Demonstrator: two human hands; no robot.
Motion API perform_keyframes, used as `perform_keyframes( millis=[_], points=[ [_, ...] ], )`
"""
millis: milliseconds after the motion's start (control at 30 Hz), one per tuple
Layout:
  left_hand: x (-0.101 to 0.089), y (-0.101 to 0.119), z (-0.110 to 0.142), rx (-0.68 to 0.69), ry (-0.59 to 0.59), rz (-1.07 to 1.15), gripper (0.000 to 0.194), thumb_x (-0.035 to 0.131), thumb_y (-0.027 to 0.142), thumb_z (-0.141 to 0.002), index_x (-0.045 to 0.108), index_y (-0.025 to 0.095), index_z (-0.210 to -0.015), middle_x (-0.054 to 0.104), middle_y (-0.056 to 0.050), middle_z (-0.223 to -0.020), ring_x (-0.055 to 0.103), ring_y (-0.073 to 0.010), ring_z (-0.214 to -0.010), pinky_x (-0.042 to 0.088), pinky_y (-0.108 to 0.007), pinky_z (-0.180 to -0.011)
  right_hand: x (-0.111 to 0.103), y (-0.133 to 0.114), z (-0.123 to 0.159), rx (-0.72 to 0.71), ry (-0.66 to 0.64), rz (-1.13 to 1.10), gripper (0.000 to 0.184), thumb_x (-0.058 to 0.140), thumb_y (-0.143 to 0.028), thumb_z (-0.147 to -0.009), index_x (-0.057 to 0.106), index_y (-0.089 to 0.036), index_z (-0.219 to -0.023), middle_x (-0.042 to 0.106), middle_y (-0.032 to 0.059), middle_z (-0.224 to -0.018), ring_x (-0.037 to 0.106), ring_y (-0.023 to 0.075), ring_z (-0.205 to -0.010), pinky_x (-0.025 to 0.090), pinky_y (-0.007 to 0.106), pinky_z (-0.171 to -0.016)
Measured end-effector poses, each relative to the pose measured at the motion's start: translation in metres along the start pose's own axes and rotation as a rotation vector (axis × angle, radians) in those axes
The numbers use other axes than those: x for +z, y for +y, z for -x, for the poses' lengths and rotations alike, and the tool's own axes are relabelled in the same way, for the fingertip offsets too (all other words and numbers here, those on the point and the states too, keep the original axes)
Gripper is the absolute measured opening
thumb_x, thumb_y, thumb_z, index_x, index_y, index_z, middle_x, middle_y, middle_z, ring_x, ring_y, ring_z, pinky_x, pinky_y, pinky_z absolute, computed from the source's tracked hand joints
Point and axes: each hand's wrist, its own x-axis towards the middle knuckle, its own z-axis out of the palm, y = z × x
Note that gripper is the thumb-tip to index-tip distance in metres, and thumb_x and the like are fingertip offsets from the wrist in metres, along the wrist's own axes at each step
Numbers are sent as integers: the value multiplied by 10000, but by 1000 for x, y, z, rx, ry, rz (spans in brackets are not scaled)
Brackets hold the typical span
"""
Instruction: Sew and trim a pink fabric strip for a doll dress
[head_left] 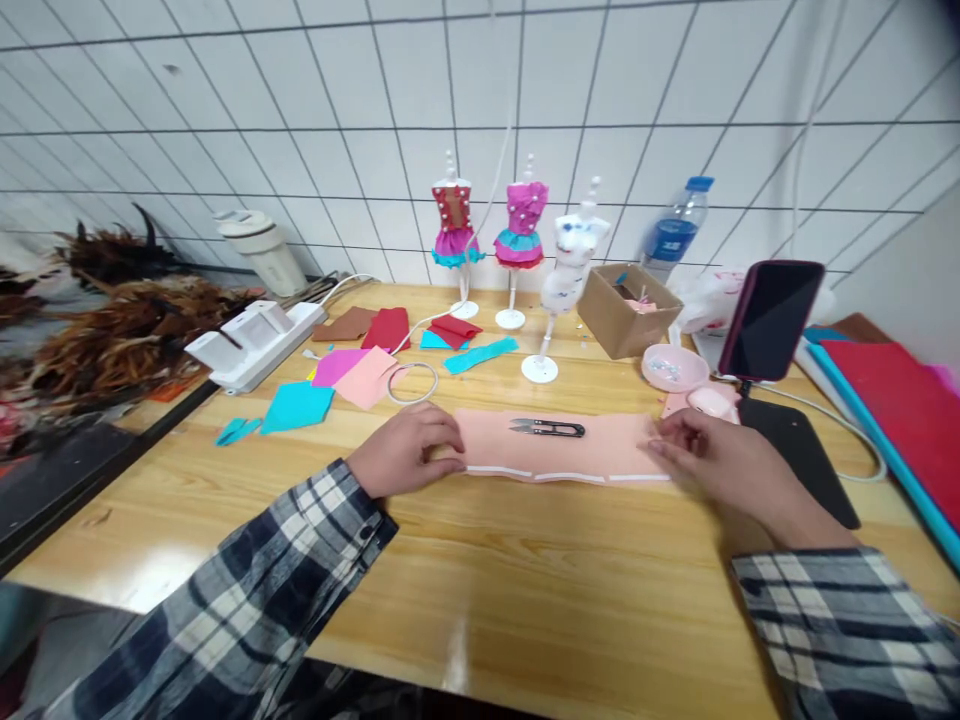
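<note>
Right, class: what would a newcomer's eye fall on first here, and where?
Probably the three mannequins toward the back of the table, two brightly dressed and one mostly white. Next, the peach strip in front of them, black snips on it, left hand at one end, right hand at the other.

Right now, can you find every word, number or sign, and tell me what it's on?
I can't read any for certain.
Water bottle: white marks on its blue label, too blurred to read.
Plastic bag: reddish marks, too blurred to tell if they're letters.
Phone: dark screen, no words showing.
Peach strip: white bands along one edge, no writing I can see.
Black snips: too small to make out any lettering.
</note>
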Motion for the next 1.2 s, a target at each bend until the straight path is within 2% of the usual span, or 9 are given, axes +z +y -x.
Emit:
perform_keyframes(
  millis=[100,233,400,533,633,833,933,1033,1200],
  points=[
    [2,4,-1,-75,8,-6,196,668,417,-824,713,235,-880,668,-52,-1006,600,-209,-974,451,-357,-903,9,-43,6,-116,143,0,264,561,-473,-867,634,-234,-952,669,25,-781,604,194,-684,388,289,-595],
    [4,4,-1,-159,-12,-7,176,706,400,-785,708,235,-847,637,-42,-1009,575,-221,-988,428,-375,-926,36,-118,6,-364,102,-34,223,503,-402,-922,634,-221,-921,647,14,-723,596,170,-682,365,270,-614],
    [9,5,1,-304,3,-15,278,749,441,-723,677,246,-906,598,-40,-1098,531,-264,-1087,394,-438,-979,67,-173,-10,-321,46,23,327,529,-543,-892,560,-220,-924,653,18,-721,602,186,-662,276,262,-547],
    [13,6,2,-446,9,-26,441,774,509,-661,636,266,-1002,507,-65,-1315,449,-320,-1231,320,-531,-1050,80,-180,-16,-248,-115,144,412,579,-633,-823,526,-237,-921,674,22,-734,617,206,-642,217,263,-512],
    [15,5,2,-497,-32,-14,469,772,514,-652,610,279,-1024,402,-71,-1456,364,-349,-1328,260,-574,-1087,81,-180,-15,-199,-164,165,446,552,-676,-816,509,-242,-905,670,17,-726,620,208,-633,227,263,-502],
    [13,3,3,-552,-62,39,526,774,448,-637,564,260,-1081,294,-98,-1545,278,-349,-1408,222,-565,-1130,78,-178,-9,-276,-78,259,464,507,-693,-831,507,-228,-835,669,37,-742,628,223,-683,200,268,-520],
    [11,4,3,-550,-50,54,541,775,392,-636,552,260,-1110,312,-97,-1536,286,-335,-1412,227,-544,-1141,73,-168,-5,-298,3,270,392,502,-610,-872,509,-227,-792,649,32,-708,616,216,-686,205,267,-538],
    [11,6,3,-561,-44,77,523,766,443,-659,568,265,-1109,343,-89,-1518,304,-331,-1404,231,-537,-1143,66,-155,-3,-230,16,264,324,505,-528,-885,495,-232,-755,616,11,-646,581,195,-627,209,267,-530],
    [20,11,1,-566,63,25,585,733,588,-667,571,274,-1133,427,-83,-1446,377,-321,-1345,251,-564,-1111,60,-143,-6,-179,-54,237,342,530,-555,-850,488,-237,-730,586,-3,-610,544,184,-589,210,263,-514]
  ],
)
